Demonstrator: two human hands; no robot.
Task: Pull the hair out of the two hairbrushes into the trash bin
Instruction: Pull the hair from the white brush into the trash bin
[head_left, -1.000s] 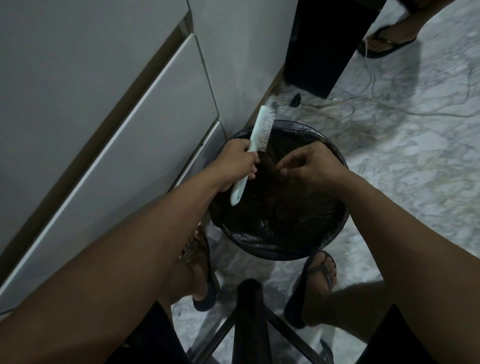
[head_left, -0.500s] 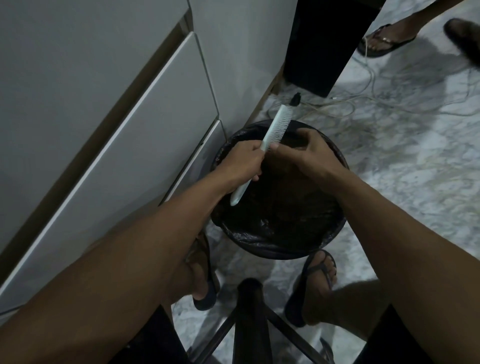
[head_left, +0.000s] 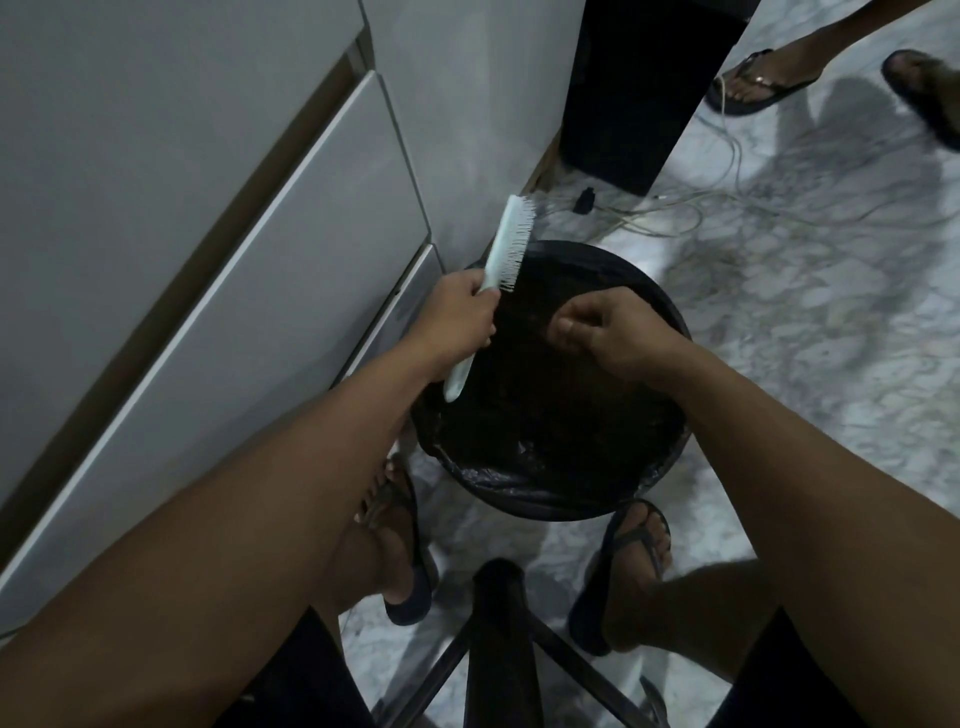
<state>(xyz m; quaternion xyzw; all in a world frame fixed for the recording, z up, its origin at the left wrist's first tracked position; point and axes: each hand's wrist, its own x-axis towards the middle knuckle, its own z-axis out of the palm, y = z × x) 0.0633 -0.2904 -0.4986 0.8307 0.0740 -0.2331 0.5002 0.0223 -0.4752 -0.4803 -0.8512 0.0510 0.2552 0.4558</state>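
One hairbrush (head_left: 506, 247) and one black-lined trash bin (head_left: 550, 499) in view at frame centre. Brush gripped mid-handle by left hand (head_left: 457, 322), tilted over bin's left rim, bristles facing right. Right hand (head_left: 605, 332) apart from brush, over bin, fingertips pinched together; contents not discernible.

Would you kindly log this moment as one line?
left hand: grips hairbrush | right hand: fingers pinched over trash bin | hair: unclear

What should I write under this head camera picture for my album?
Left hand holds a pale hairbrush above the black-lined trash bin.
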